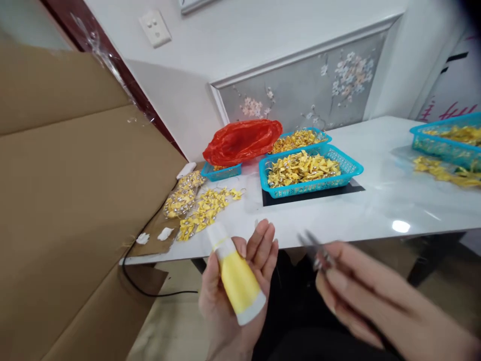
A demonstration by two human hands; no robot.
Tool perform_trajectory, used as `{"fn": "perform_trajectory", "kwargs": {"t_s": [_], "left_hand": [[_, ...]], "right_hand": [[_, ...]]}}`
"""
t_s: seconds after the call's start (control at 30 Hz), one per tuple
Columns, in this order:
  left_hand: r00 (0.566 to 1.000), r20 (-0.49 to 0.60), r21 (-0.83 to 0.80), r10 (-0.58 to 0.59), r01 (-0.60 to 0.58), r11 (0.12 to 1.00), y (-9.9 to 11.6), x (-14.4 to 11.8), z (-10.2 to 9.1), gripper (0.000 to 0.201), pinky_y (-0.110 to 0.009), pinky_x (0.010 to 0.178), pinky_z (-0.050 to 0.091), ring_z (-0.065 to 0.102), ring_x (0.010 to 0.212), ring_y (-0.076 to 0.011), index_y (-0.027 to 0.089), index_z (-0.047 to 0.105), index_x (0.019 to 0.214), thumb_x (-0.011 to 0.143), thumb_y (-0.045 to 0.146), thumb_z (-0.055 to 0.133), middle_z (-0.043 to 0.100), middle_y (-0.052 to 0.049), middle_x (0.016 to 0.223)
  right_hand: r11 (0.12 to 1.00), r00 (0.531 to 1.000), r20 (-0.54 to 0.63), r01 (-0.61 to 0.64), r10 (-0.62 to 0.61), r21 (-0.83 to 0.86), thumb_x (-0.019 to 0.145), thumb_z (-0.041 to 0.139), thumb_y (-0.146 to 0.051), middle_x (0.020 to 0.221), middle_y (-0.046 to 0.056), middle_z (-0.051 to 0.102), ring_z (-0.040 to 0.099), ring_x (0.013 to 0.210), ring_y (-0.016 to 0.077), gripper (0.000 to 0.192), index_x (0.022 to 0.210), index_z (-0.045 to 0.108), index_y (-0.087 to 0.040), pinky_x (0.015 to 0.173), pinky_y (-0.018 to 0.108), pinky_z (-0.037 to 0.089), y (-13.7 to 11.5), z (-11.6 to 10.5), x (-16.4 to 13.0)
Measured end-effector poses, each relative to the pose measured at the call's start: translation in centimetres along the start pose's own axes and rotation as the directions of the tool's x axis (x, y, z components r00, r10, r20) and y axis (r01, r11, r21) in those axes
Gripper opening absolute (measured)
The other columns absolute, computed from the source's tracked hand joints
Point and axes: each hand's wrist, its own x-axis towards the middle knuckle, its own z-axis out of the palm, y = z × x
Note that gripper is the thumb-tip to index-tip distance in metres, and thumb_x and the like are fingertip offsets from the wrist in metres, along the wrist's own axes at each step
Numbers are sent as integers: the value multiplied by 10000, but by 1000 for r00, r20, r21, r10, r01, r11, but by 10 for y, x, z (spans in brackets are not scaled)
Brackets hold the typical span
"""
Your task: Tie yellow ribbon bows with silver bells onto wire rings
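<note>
The left hand gripped a yellow glue bottle, tilted with its white nozzle pointing up and to the left, near the counter's near edge. The right hand was closed on a small metal tool, blurred. Beyond them on the counter sat a blue basket of yellow pieces, with loose yellow pieces lying to its left.

Four blue baskets, one red bag, one glue bottle, perhaps one tweezers.
</note>
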Motion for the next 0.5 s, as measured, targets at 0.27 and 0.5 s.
{"fn": "perform_trajectory", "kwargs": {"t_s": [0.27, 0.5], "left_hand": [[996, -20, 74, -88, 89, 993, -7, -11, 3, 326, -474, 1048, 475, 581, 1255, -361, 229, 685, 722, 805, 541, 639, 758, -114, 1058], [1000, -5, 27, -25, 25, 999, -4, -11, 2, 327, -478, 1066, 442, 489, 1361, -352, 258, 659, 700, 737, 580, 705, 713, -106, 1242]], "right_hand": [[933, 947, 43, 321, -319, -163, 898, 512, -108, 841, -39, 679, 606, 724, 127, 363, 1178, 650, -294, 725, 231, 474, -28, 33, 32], [987, 981, 165, 77, -100, 142, 984, 434, -542, 714, -14, 526, 488, 631, 122, 377, 842, 523, -205, 590, 222, 413, -28, 39, 17]]}}
